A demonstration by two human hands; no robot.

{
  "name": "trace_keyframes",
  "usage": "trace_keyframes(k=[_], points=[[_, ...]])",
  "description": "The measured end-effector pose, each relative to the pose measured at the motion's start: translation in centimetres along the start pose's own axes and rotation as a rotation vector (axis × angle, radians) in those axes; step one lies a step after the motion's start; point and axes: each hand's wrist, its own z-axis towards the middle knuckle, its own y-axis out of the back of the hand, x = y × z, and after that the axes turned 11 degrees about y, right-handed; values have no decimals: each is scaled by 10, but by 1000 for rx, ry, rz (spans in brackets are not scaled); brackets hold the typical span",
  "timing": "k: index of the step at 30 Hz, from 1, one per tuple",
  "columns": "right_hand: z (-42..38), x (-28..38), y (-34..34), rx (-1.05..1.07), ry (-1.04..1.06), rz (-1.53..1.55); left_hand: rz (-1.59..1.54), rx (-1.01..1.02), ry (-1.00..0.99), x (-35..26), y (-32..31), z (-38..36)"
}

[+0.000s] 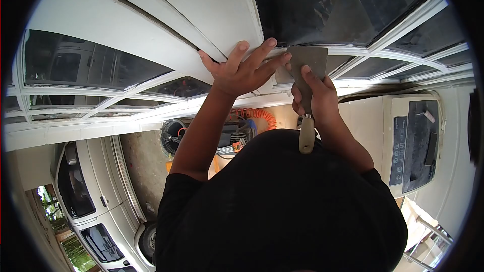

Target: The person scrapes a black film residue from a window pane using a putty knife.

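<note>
Closed firmly around a putty knife (306, 105), the right hand (323, 95) had its thumb pressed on the flat metal and its other fingers curled about the edge of the blade. The tool's pale handle (307, 138), with a hole near the butt, pointed back toward the black shirt (282, 201). Its broad end reached the white window rail (348, 49) bordering a large dark glass pane (343, 7); whether metal met paint could not be told. Just beside the blade, the left hand (244, 73) was spread wide over the white panel (201, 0), gripping nothing, its thumb near the knife's side edge.

Below the arms showed an orange coiled hose (262, 116) and a black bucket (174, 138). Well apart, a washing machine (388, 121) stood to the right and a silver car (101, 191) to the left.
</note>
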Motion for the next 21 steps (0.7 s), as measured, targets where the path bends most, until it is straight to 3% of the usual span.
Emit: trace_keyframes(k=[21], points=[[0, 1, -1, -12, 28, -7, -21, 3, -7, 0, 1, 1]])
